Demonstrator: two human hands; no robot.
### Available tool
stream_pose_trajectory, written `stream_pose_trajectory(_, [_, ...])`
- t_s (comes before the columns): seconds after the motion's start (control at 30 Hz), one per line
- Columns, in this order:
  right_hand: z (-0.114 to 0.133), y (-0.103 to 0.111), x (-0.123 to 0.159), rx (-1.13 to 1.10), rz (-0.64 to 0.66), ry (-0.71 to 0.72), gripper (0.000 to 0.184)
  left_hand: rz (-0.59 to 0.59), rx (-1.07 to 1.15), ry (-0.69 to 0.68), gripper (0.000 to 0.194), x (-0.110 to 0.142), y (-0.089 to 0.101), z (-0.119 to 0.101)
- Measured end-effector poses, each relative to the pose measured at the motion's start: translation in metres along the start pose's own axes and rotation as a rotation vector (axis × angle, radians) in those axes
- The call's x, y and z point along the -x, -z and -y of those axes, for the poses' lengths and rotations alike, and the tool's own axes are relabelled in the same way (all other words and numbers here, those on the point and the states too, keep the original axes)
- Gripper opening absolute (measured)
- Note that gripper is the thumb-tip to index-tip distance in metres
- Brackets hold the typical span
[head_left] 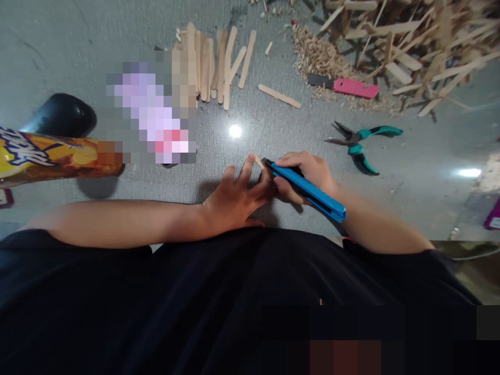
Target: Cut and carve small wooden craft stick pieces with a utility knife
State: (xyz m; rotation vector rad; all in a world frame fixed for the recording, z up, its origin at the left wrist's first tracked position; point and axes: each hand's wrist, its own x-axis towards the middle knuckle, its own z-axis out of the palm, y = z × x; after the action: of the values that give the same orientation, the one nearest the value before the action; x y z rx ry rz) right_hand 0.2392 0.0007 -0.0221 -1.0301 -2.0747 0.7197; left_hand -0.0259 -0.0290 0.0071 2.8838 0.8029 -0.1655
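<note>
My right hand (310, 172) is closed around a blue utility knife (308, 188), its blade end pointing up and left. That end meets a short, pale piece of wooden craft stick (258, 162). My left hand (244, 195) presses the stick to the table with its fingertips, the index finger near the stick's upper end. Part of the stick is hidden by the fingers and the knife. Both hands are close together near the table edge by my body.
Several craft sticks (205, 67) lie in a row at the back, with one loose stick (279, 96) apart. Far right is a pile of sticks (425, 41) and shavings (322, 54), near a pink cutter (355, 88). Pliers (357, 140) lie right; a bottle (58, 159) and black mouse-like object (64, 114) left.
</note>
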Motion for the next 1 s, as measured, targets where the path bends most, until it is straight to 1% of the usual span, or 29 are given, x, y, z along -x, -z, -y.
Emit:
stream_pose_trajectory(0.1, [-0.002, -0.001, 0.001, -0.002, -0.01, 0.01, 0.03, -0.044, -0.02, -0.006, 0.098, 0.002, -0.008, 0.0])
stream_pose_trajectory(0.17, [-0.003, -0.001, 0.001, -0.004, 0.006, 0.02, 0.031, -0.06, -0.014, -0.005, 0.098, 0.003, -0.013, 0.0])
stream_pose_trajectory(0.27, [-0.002, 0.0, 0.0, -0.01, 0.025, 0.037, 0.032, -0.067, -0.006, -0.012, 0.099, 0.004, -0.018, 0.0])
stream_pose_trajectory(0.33, [-0.001, 0.0, -0.002, -0.022, 0.03, 0.05, 0.029, -0.059, 0.011, -0.01, 0.099, 0.005, -0.019, -0.001])
stream_pose_trajectory(0.4, [0.001, 0.0, -0.005, -0.039, 0.038, 0.067, 0.025, -0.042, 0.039, -0.005, 0.098, 0.006, -0.016, -0.001])
stream_pose_trajectory(0.5, [0.001, 0.0, -0.007, -0.063, 0.047, 0.089, 0.023, -0.002, 0.065, -0.016, 0.092, 0.005, -0.005, 0.0])
stream_pose_trajectory(0.67, [0.001, 0.002, -0.01, -0.066, 0.05, 0.154, 0.032, 0.077, 0.152, -0.001, 0.09, 0.001, 0.012, 0.002])
stream_pose_trajectory(0.77, [0.002, 0.004, -0.011, -0.048, 0.06, 0.16, 0.036, 0.112, 0.171, -0.002, 0.089, -0.002, 0.015, 0.003])
stream_pose_trajectory(0.9, [0.007, 0.003, -0.012, -0.024, 0.056, 0.15, 0.03, 0.134, 0.152, -0.013, 0.09, -0.003, 0.015, 0.003])
stream_pose_trajectory(1.0, [0.01, 0.002, -0.011, -0.008, 0.038, 0.151, 0.032, 0.144, 0.155, -0.018, 0.089, -0.003, 0.015, 0.002])
